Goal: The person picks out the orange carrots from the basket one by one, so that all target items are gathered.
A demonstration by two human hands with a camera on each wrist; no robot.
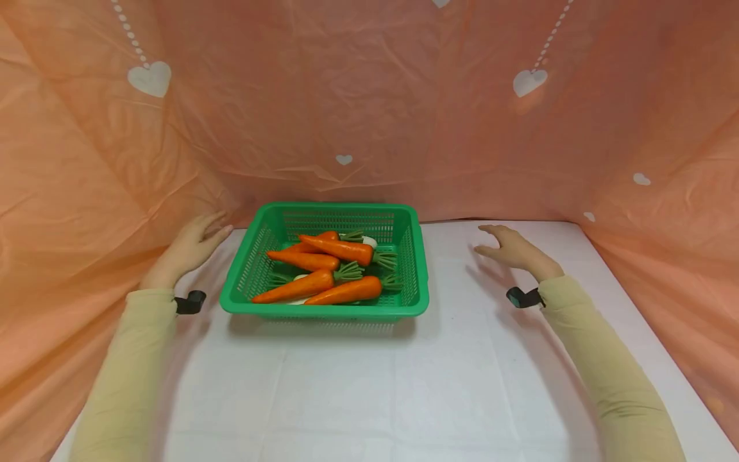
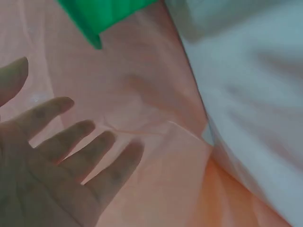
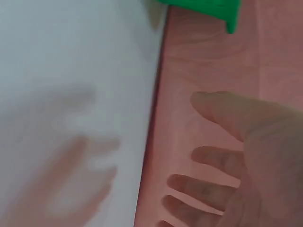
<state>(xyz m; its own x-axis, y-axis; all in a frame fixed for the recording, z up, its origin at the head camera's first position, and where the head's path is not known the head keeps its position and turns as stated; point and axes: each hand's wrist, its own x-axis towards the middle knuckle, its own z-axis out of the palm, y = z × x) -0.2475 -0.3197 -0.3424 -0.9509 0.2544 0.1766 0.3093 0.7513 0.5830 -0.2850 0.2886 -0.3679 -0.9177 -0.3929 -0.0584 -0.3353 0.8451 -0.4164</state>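
A green plastic basket [image 1: 324,310] stands on the white table, holding several orange carrots [image 1: 349,292] with green stem ends. Beneath them a white item [image 1: 369,242] partly shows; its kind is hidden. My left hand [image 1: 193,247] hovers to the left of the basket, fingers spread and holding nothing. On the other side, well apart from the basket, my right hand [image 1: 510,248] is raised above the table with its fingers extended. Both wrist views show a corner of the basket, the left hand [image 2: 71,165] and the right hand [image 3: 246,156] with nothing in their fingers.
The white tablecloth [image 1: 346,385] covers the table in front of the basket. An orange-pink curtain [image 1: 369,115] with white hearts encloses the back and both sides, close behind the basket. Black straps with small cameras [image 1: 193,302] sit on both wrists.
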